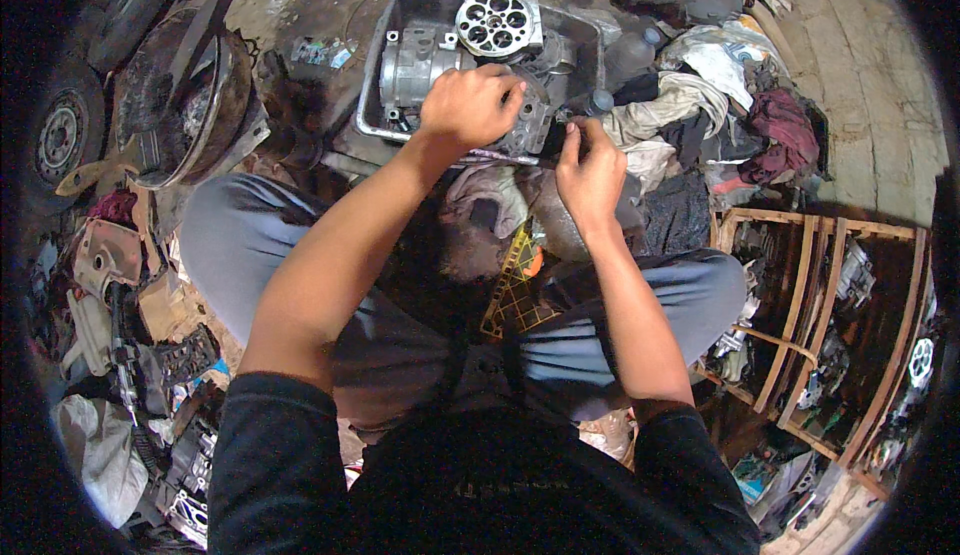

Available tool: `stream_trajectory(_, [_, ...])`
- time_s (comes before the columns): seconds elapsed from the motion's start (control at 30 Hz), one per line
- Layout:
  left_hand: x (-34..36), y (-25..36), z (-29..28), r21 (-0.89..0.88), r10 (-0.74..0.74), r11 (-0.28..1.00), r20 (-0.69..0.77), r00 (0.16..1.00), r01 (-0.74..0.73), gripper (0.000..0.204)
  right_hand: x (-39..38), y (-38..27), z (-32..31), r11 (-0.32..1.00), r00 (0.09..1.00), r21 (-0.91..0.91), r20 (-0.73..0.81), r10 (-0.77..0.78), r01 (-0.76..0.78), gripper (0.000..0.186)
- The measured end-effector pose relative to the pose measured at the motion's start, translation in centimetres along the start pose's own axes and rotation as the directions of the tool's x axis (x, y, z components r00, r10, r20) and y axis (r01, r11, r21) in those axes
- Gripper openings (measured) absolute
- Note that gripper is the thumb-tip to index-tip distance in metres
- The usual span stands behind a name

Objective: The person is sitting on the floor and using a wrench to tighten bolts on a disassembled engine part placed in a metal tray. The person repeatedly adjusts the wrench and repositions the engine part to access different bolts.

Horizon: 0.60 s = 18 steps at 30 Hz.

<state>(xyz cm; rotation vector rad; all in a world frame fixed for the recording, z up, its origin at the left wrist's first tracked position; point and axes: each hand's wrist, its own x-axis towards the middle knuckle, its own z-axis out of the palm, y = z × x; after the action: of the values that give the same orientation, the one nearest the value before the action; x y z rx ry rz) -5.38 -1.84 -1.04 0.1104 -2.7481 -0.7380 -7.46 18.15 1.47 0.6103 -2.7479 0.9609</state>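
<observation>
In front of me a grey plastic tub (371, 80) holds greasy metal machine parts. Among them are a ribbed silver cylindrical housing (412, 67) and a round plate with several holes (495, 24). My left hand (472, 107) is over the near part of the tub, its fingers curled down at a grey metal part (530, 127); its fingertips and what they grip are hidden. Beside the tub's near right corner, my right hand (592, 173) is closed, thumb against bent fingers, by the dark end of that part. What it pinches is too small to make out.
Clear plastic bottles (632, 53) stand right of the tub, beside a heap of rags (690, 95). A wooden crate (810, 220) of metal parts is at the right. Wheels (65, 135), a round metal pan (215, 105) and a brush (110, 168) lie left. A yellow grid piece (515, 290) lies between my legs.
</observation>
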Motion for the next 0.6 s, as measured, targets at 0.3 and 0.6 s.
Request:
stream_trajectory(0.3, [-0.3,-0.7,0.7,-0.058,0.068,0.995,-0.203,0.977,-0.081,0.031,-1.2,0.5,0.9,0.989,0.989,-0.037,0.026,-0.143,0.144,0.012])
stream_trajectory(0.6, [-0.3,-0.2,0.4,-0.013,0.08,0.996,-0.18,0.98,-0.084,0.031,1.1,-1.5,1.6,0.923,0.957,-0.252,0.082,-0.28,0.291,0.008])
